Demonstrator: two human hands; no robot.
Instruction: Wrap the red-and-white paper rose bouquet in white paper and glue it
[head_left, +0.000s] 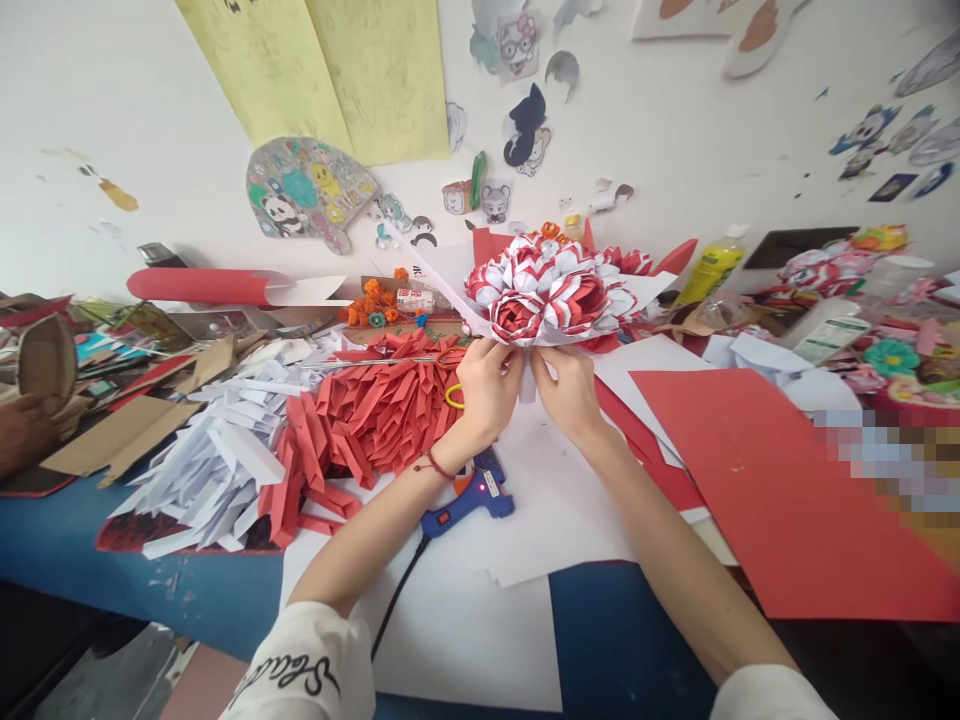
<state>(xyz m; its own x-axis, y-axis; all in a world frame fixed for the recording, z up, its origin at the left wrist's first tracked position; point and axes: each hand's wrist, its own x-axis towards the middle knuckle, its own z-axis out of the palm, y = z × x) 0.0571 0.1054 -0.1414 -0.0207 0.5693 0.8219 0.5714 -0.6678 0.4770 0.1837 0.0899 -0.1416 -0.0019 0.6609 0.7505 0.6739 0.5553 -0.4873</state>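
Note:
A bouquet of red and white paper flowers (551,285) stands upright in front of me, with white wrapping paper around it. My left hand (489,388) is closed on the gathered white paper just under the blooms, at the left. From the right, my right hand (564,388) pinches the same gathered paper with thumb and fingers. A narrow white paper stem (528,385) shows between the two hands. Below my left wrist a blue glue gun (469,503) lies on white sheets, its small light lit. Yellow-handled scissors (453,397) lie partly hidden behind my left hand.
Heaps of folded white strips (217,450) and red strips (375,405) cover the left side. A large red sheet (795,490) lies at right. A yellow bottle (712,265) stands behind. At far left another person's hand (26,435) shows beside cardboard pieces (120,435).

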